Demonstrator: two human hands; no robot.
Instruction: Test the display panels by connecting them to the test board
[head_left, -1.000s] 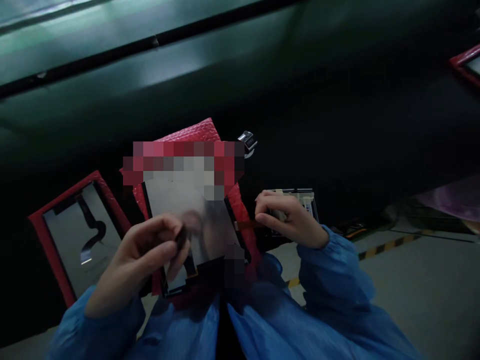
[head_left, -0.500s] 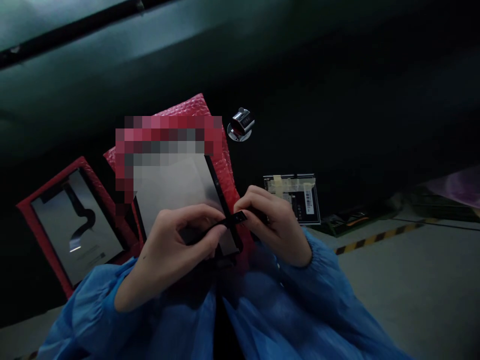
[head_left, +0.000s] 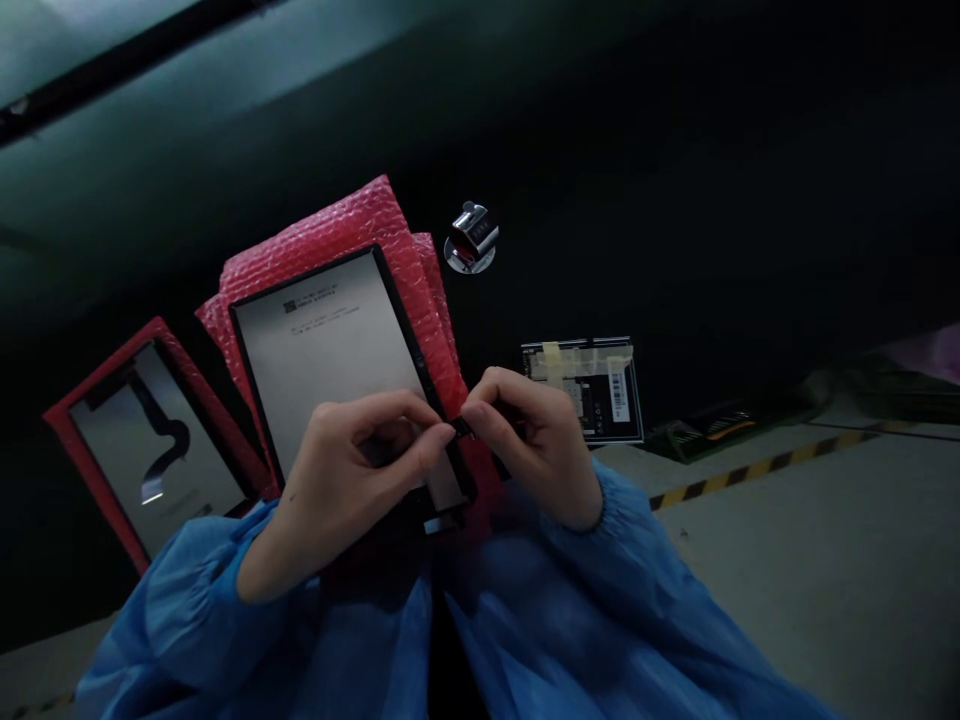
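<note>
A narrow black flex cable (head_left: 463, 430) bridges the gap between my two hands, above the right edge of a display panel (head_left: 322, 350). My left hand (head_left: 352, 470) pinches one side of it between thumb and forefinger. At the other end, the thumb and bent fingers of my right hand (head_left: 536, 440) are closed on it. Most of the cable is hidden by my fingers. The panel has a pale back with small print and a black frame, and lies on pink bubble wrap (head_left: 315, 230). A small bright tab (head_left: 441, 523) shows at its near edge.
To the left, a second panel (head_left: 195, 450) with a curved black cable lies on more pink wrap. A roll of shiny labels or tape (head_left: 474, 235) stands beyond my right hand. Close by on the right is a taped circuit board (head_left: 619, 400). Striped floor tape (head_left: 735, 478) runs past the table edge.
My hands have come slightly closer together, and less of the cable shows between them. The view has shifted a little; the printed top of the panel is now visible.
</note>
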